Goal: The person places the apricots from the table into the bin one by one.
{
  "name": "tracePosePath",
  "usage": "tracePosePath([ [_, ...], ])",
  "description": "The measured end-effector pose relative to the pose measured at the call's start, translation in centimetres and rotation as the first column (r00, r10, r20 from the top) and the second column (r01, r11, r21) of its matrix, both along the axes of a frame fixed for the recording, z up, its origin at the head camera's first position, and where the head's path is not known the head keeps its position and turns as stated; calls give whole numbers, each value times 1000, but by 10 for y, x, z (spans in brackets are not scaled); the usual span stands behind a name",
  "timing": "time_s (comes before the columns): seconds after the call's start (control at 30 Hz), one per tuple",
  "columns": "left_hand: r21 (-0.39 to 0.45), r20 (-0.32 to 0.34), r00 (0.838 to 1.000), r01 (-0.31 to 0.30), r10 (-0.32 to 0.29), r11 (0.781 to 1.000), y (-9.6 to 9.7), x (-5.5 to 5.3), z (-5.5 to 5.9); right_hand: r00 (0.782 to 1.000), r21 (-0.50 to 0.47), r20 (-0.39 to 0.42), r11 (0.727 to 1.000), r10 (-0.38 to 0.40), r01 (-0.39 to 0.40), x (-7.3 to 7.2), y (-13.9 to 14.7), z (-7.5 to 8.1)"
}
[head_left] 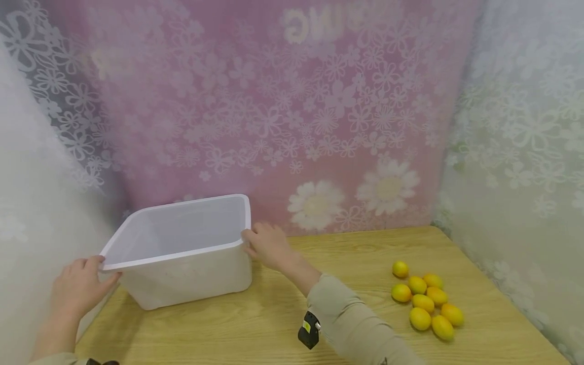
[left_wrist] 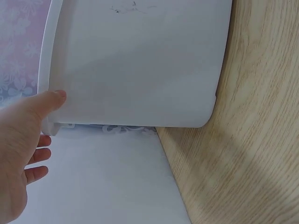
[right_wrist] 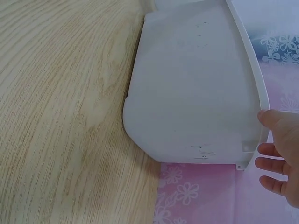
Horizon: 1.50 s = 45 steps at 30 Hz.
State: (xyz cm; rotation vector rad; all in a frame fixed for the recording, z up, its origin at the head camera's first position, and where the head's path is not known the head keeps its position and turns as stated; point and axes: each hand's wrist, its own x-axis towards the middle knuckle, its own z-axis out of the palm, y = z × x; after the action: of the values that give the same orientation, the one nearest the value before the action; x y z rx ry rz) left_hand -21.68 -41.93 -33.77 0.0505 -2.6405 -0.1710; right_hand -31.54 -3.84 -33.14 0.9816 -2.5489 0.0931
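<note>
The left hand [head_left: 81, 287] and right hand [head_left: 270, 246] grip the white plastic tub [head_left: 193, 278], fingers holding opposite rim ends, likely for balance.

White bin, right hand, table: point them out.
White bin [head_left: 191, 279]: head view, outer front wall.
Right hand [head_left: 270, 245]: head view, back of the hand.
Table [head_left: 219, 332]: head view, bare wooden top.

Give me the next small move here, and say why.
Probably slide the tub a little right, towards the fruit: the left grip and right grip hold its opposite ends, it stands on the table, and the fruit lies apart from it, at the right.
</note>
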Motion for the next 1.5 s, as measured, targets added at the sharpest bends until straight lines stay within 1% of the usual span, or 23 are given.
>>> tracePosePath([
  [0.07,-4,-1,1000,3,-3,1000,-1,0,2,1000,-7,-7,1000,1,-1,0,-1,0],
  [0.2,-6,8,1000,4,-3,1000,-2,0,2,1000,-9,10,1000,-16,16,1,-3,0],
  [0.4,-4,18,1000,6,-6,1000,-2,1,2,996,5,69,999,-50,50,2,-4,1],
  [0.6,-5,43,999,31,-31,1000,0,3,4,988,-8,139,998,-60,61,0,0,2],
  [0.7,-11,40,998,41,-40,999,1,3,5,985,-17,161,998,-56,59,0,3,3],
  [0.87,-23,23,999,40,-40,999,2,5,6,986,-15,159,999,-42,45,1,8,5],
  [1.13,-48,55,997,50,-47,998,8,6,10,986,3,159,999,-41,41,5,17,4],
  [1.3,-59,81,995,68,-63,996,15,6,12,993,26,114,999,-39,36,7,26,3],
  [1.43,-81,66,995,82,-77,993,20,5,13,997,29,69,999,-25,23,9,34,2],
  [1.5,-95,54,995,90,-85,991,23,5,13,998,22,59,1000,-18,17,10,37,2],
])
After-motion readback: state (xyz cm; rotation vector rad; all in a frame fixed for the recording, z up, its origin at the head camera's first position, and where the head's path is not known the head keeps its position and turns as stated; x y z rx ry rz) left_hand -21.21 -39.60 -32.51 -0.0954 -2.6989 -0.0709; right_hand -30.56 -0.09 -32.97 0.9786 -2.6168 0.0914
